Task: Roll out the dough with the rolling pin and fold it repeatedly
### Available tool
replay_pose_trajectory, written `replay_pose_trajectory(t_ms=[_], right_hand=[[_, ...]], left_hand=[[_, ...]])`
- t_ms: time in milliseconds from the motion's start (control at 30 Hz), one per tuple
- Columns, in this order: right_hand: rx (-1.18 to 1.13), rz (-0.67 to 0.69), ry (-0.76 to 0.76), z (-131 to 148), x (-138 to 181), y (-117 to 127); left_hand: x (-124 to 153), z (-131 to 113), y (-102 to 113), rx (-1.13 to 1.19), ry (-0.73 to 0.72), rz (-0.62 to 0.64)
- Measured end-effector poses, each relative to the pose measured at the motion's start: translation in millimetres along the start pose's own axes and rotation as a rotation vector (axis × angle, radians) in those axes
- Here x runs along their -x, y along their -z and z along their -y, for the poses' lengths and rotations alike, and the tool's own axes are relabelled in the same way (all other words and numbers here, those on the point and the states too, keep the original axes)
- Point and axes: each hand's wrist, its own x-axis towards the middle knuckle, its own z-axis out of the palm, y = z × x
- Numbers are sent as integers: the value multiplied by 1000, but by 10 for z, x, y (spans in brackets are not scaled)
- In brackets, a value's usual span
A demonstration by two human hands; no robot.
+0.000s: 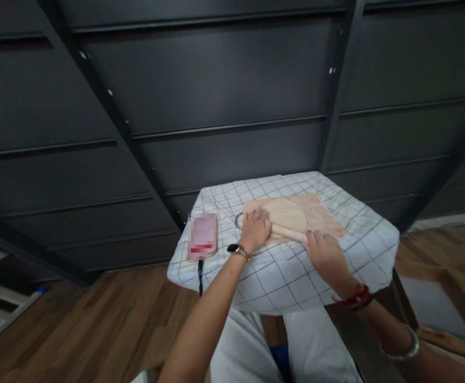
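A pale wooden rolling pin point(287, 232) lies slantwise along the near side of a flat, round cream-coloured sheet point(286, 213). Under that round sheet is a wrinkled pinkish-tan sheet point(324, 215) spread on the tablecloth. My left hand point(255, 227), with a watch on its wrist, is closed over the pin's left end. At the right end my right hand point(323, 252) grips the pin, palm down. A thin dark ring point(238, 220) shows partly beside my left fingers; the rest of it is hidden.
The small table has a white checked cloth point(288, 287). A pink phone point(202, 236) with a dark strap lies at its left edge. Dark metal panels point(224, 80) stand behind. A wooden tray-like frame point(436, 298) is on the right, and a white rack point(1, 314) at far left.
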Motion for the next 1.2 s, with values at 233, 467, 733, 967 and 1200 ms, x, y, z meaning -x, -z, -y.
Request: replay_pose_trajectory(t_ms=[233, 467, 733, 967, 1200], right_hand=[[36, -8, 34, 11, 60, -24], [-51, 28, 52, 71, 256, -101], [-153, -28, 228, -489, -312, -104], [-358, 41, 269, -607, -394, -480], [-394, 122, 196, -588, -598, -402]], left_hand=[[314, -136, -62, -17, 117, -191], [375, -139, 11, -27, 88, -173], [-61, 34, 51, 18, 76, -134], [-289, 10, -42, 19, 15, -4], [-308, 49, -51, 12, 6, 88]])
